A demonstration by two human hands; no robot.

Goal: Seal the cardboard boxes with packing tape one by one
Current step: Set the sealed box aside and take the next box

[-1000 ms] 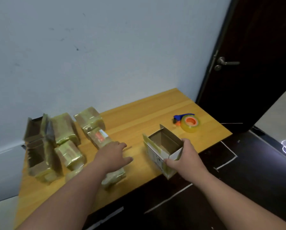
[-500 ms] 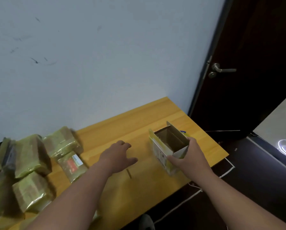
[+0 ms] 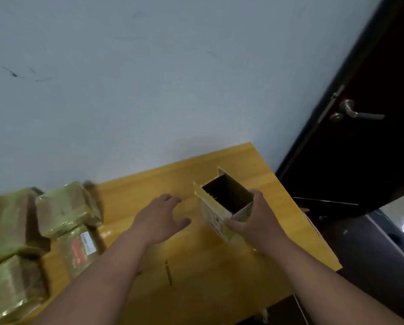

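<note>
A small cardboard box [image 3: 216, 213] stands upright on the wooden table [image 3: 196, 277] with its top flaps open and a dark empty inside. My right hand [image 3: 255, 221] grips its near right corner, thumb on the front face. My left hand [image 3: 160, 219] hovers just left of the box with fingers spread, holding nothing. The tape dispenser is hidden behind the box and my right hand.
Several tape-wrapped boxes [image 3: 65, 207] are piled on the table's left side, one with a red label [image 3: 81, 247]. A white wall rises behind the table. A dark door [image 3: 360, 113] with a metal handle stands to the right, past the table's right edge.
The view has swung up and to the right. My left hand left the wrapped boxes and moved toward the open box. My right hand keeps its hold on the box.
</note>
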